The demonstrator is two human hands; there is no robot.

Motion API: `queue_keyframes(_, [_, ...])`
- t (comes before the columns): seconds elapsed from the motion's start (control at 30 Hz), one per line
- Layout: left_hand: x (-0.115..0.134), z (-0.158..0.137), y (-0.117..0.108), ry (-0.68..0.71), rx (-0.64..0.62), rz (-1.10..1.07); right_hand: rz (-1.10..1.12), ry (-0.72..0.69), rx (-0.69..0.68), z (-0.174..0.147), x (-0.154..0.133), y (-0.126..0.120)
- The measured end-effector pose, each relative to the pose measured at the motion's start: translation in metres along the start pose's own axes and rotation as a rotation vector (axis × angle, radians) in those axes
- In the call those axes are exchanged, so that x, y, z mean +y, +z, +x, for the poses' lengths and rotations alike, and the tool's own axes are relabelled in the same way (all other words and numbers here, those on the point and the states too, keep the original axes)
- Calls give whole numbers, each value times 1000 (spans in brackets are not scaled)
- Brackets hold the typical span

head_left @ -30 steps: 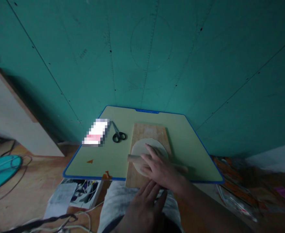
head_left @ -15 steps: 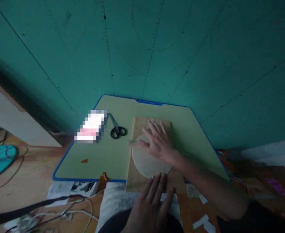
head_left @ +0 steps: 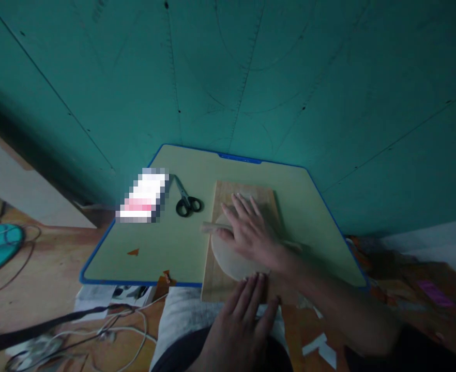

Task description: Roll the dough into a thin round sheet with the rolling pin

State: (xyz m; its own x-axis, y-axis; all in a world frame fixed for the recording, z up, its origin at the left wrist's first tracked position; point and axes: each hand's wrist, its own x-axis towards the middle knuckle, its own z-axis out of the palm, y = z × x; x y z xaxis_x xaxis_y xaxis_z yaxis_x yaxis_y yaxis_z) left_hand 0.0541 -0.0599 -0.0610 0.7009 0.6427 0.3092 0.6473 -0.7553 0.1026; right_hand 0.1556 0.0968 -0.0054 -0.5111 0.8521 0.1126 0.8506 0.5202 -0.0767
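Observation:
A round, flat sheet of dough [head_left: 233, 263] lies on a wooden board [head_left: 222, 294] at the front of a low table. Across the dough runs a thin rolling pin [head_left: 209, 227], its left end sticking out past the board. My right hand [head_left: 247, 227] presses flat over the middle of the pin, fingers stretched forward and thumb to the left, hiding much of the pin. Nearer my body, my left hand [head_left: 241, 315] rests with extended fingers, its fingertips at the dough's near edge.
Black-handled scissors [head_left: 187, 204] and a blurred-out phone-like device [head_left: 142, 199] lie on the table [head_left: 173, 248] to the left. Orange scraps [head_left: 134, 252] are near the front. Cables [head_left: 135, 336] tangle on the floor. A green wall [head_left: 228, 93] stands behind.
My right hand has shifted slightly toward me over the dough, and more of the rolling pin's ends now shows. My left hand stays at the near edge. The view has tipped a little.

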Motion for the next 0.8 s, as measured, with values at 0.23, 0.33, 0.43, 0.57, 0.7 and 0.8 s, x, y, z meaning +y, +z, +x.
queue_keyframes(0.23, [0, 0, 7, -4, 52, 43, -3, 95, -35, 32, 20, 0])
queue_keyframes(0.33, [1, -1, 8, -22, 75, 30, -3, -13, 21, -8, -9, 4])
queue_keyframes(0.43, [1, 0, 5, -23, 72, 9, -5, -71, 48, -28, -24, 5])
queue_keyframes(0.57, [-2, 1, 3, -4, 73, 31, -42, -3, 46, 12, 4, 4])
queue_keyframes(0.7, [-2, 0, 7, -12, 41, 26, -52, 86, 30, 56, 33, 2])
queue_keyframes(0.8, [-2, -1, 10, -16, 36, 10, -43, 21, 19, 42, 18, 3])
